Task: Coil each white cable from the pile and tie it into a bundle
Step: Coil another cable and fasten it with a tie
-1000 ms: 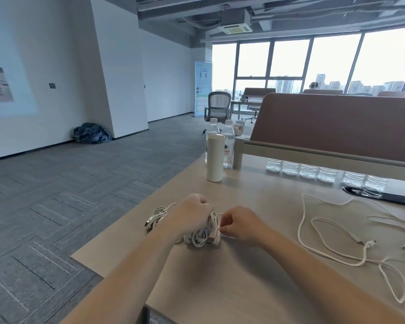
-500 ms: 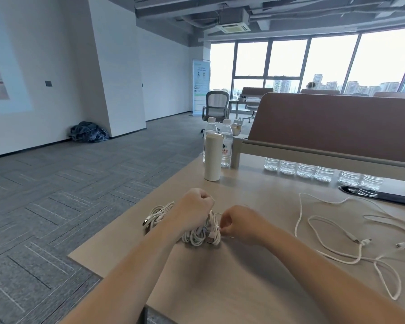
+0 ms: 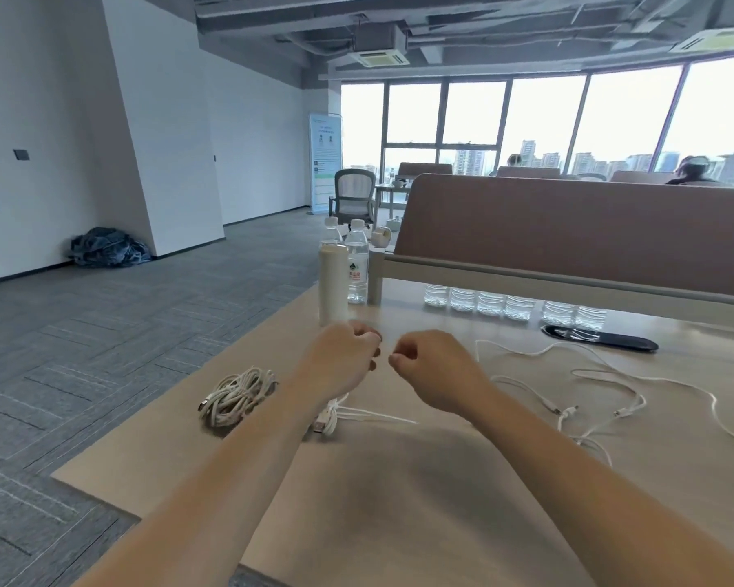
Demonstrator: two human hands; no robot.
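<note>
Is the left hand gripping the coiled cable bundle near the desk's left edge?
No, the left hand hovers with curled fingers; the coiled cable bundle lies on the desk left of its forearm.

Table (image 3: pixel 399 523): coiled bundle (image 3: pixel 236 396) near the left edge, a second cable (image 3: pixel 329 419) just right of it, under the left hand (image 3: pixel 342 362); right hand (image 3: pixel 435 370) close beside the left. Loose cables (image 3: pixel 611 400) spread well to the right. Behind the hands a flask (image 3: pixel 332 286), water bottles (image 3: pixel 357 264) behind that; further bottles (image 3: pixel 505 305) line up under the divider panel (image 3: pixel 568 230) at the back.
</note>
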